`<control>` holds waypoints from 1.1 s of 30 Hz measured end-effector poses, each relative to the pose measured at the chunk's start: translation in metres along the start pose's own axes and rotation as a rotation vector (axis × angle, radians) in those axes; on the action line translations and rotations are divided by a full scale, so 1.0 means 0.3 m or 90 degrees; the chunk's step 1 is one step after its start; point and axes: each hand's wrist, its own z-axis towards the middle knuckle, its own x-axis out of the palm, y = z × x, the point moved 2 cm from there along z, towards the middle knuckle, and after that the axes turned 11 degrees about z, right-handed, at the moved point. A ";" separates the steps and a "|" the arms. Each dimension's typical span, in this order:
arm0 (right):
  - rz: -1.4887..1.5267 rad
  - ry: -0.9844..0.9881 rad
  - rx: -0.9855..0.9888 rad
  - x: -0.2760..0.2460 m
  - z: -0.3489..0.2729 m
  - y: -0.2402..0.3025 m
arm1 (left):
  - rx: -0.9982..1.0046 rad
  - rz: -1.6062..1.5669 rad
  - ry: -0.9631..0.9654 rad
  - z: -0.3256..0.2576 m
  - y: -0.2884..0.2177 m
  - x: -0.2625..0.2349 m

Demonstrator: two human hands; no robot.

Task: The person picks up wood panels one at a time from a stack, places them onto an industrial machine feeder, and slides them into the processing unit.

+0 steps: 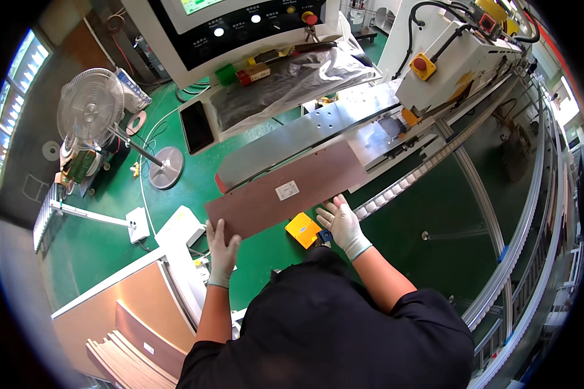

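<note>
Bright, fisheye-bent view
The left window [16,94] glows; the steel bed [285,139] glares toward its right end; rails [499,285] bow near the black rim.

Free gap btwn L hand [223,257] & R hand [342,227], but brown panel [318,176] blocks part of metal bed's [285,139] nr edge.

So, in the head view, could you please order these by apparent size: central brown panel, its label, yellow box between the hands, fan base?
1. Panel
2. Fan base and yellow box: too alike to rank
3. Label
</note>
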 end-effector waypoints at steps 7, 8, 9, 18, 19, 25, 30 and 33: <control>-0.267 0.042 0.001 -0.022 0.081 0.118 | 0.207 0.430 0.108 0.092 -0.117 0.076; -0.358 0.063 -0.064 -0.050 0.099 0.131 | 0.214 0.420 0.111 0.102 -0.123 0.096; -0.360 0.072 -0.056 -0.076 0.113 0.150 | 0.222 0.411 0.113 0.107 -0.130 0.115; -0.876 0.186 -0.081 -0.151 0.138 0.383 | 0.202 0.394 0.094 0.129 -0.272 0.208; -0.903 0.195 -0.092 -0.156 0.145 0.375 | 0.200 0.387 0.092 0.132 -0.277 0.205; -0.975 0.244 -0.143 -0.183 0.190 0.367 | 0.193 0.411 0.090 0.131 -0.287 0.244; -1.052 0.243 -0.236 -0.221 0.204 0.511 | 0.207 0.451 0.101 0.161 -0.343 0.350; -1.107 0.234 -0.292 -0.259 0.214 0.569 | 0.222 0.448 0.086 0.172 -0.396 0.397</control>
